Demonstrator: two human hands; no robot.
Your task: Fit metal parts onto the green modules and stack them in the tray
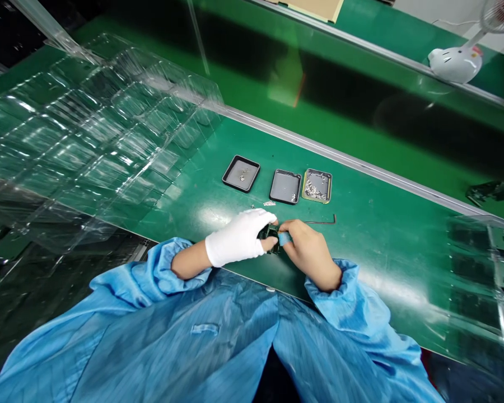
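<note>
The gloved left hand (pixel 241 238) pinches a small dark green part (pixel 273 231) over the green table (pixel 386 240). The right hand (pixel 311 246) curls its fingers nearly together beside it, but I can't tell their grip

The small, dark green, board-like part (pixel 271 232) is held, mostly covered, on the near side of the middle tray (pixel 284 184), apart from it; its tilt is unclear.

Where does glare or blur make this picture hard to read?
Head view: pale glare whitens patches of the green tabletop; streaky highlights and blur break up the clear trays at left. Same head view: the dark green piece in the left hand is too small for detail.
</note>
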